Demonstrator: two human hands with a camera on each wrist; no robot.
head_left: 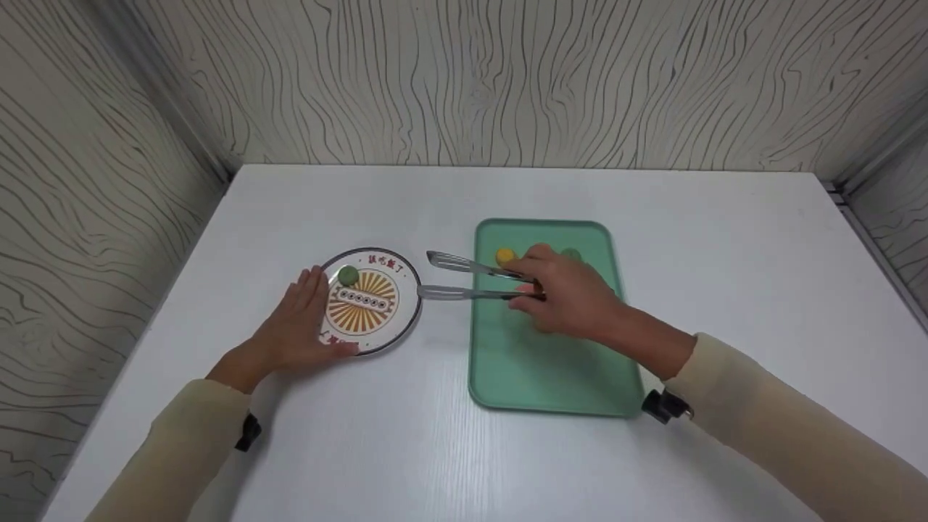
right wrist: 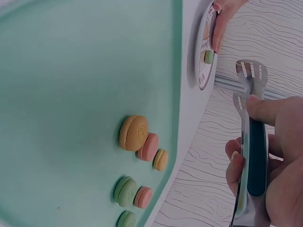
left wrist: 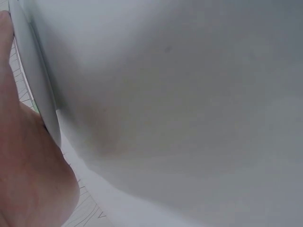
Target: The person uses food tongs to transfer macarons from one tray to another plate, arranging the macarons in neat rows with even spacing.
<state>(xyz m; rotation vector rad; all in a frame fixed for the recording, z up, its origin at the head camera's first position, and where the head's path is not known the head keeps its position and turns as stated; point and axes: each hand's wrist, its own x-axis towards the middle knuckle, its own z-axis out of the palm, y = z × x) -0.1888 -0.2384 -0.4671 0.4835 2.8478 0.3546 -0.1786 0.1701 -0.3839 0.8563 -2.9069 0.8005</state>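
My right hand (head_left: 573,293) grips metal kitchen tongs (right wrist: 256,156) with dark handle grips, above the green tray. The tongs' slotted tips are spread apart with nothing between them, pointing left toward the plate. My left hand (head_left: 297,322) rests at the left side of a round printed plate (head_left: 395,330), fingers straight along its rim, thumb at the near edge. On the plate, close to those fingers, lies a green macaron (head_left: 349,275). In the right wrist view the tray carries a large tan macaron (right wrist: 134,133), a pink macaron (right wrist: 148,146) and several others.
The green tray (head_left: 551,391) lies right of the plate on a white table (head_left: 406,449). A yellow macaron (head_left: 505,256) sits near its far end, and a green macaron (head_left: 572,255) is partly hidden by my right hand. Wood-patterned panels (head_left: 464,87) stand behind and beside the table.
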